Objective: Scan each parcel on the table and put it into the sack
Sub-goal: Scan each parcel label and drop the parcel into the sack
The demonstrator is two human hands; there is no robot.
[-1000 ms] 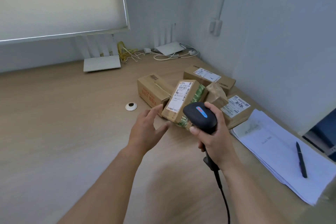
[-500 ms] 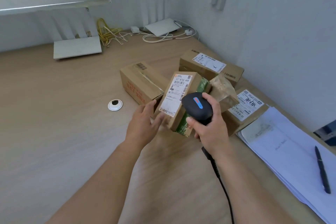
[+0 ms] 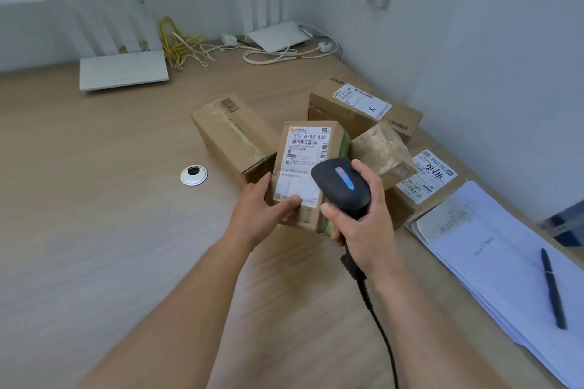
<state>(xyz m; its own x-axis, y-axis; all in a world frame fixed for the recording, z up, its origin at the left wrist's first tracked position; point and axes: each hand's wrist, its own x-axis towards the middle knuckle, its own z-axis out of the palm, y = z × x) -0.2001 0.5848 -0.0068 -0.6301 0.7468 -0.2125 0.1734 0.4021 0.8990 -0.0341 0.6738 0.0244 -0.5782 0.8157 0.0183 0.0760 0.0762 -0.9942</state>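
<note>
Several brown cardboard parcels lie grouped on the wooden table (image 3: 94, 230). My left hand (image 3: 262, 211) grips the near end of a tilted parcel with a white label (image 3: 305, 161), thumb on the label. My right hand (image 3: 360, 218) holds a black barcode scanner (image 3: 341, 183) by its handle, its head just over that parcel's right side. A longer box (image 3: 230, 139) lies to the left, a labelled box (image 3: 360, 107) behind, a small taped parcel (image 3: 382, 148) and a flat labelled parcel (image 3: 423, 183) to the right. No sack is in view.
A stack of white papers (image 3: 505, 249) with a black pen (image 3: 553, 287) lies at the right. Two white routers (image 3: 123, 71) and cables (image 3: 278, 54) sit at the back by the wall. A cable grommet (image 3: 193, 174) is set in the table. The scanner cord (image 3: 379, 325) trails toward me.
My left hand reached forward and took hold of the labelled parcel's near end. The scanner moved closer over the parcel. The camera tilted down and nearer.
</note>
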